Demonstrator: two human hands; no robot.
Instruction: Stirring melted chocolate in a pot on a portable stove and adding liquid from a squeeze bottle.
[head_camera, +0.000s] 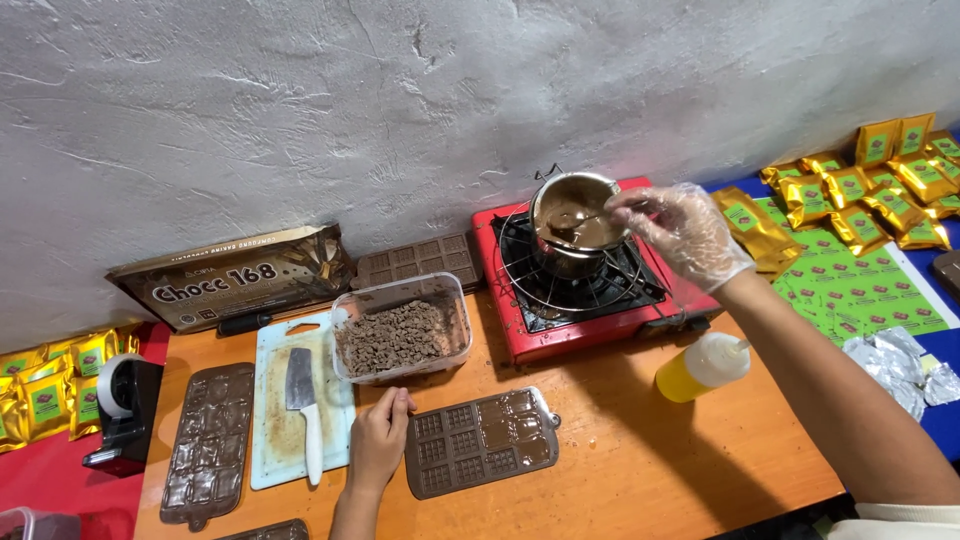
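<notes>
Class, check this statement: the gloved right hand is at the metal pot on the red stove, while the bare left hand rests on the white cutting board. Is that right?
Not quite. The head view shows the left hand resting on the wooden table beside the brown chocolate mould, not on the white cutting board. The gloved right hand is indeed at the metal pot on the red stove.

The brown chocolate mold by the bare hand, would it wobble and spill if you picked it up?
Probably. The brown mold looks thin and rubbery, so it may sag when lifted. Several pockets hold glossy, seemingly liquid chocolate, which could slop out. The left hand rests at its edge; a lift from one edge would likely tilt it.
</notes>
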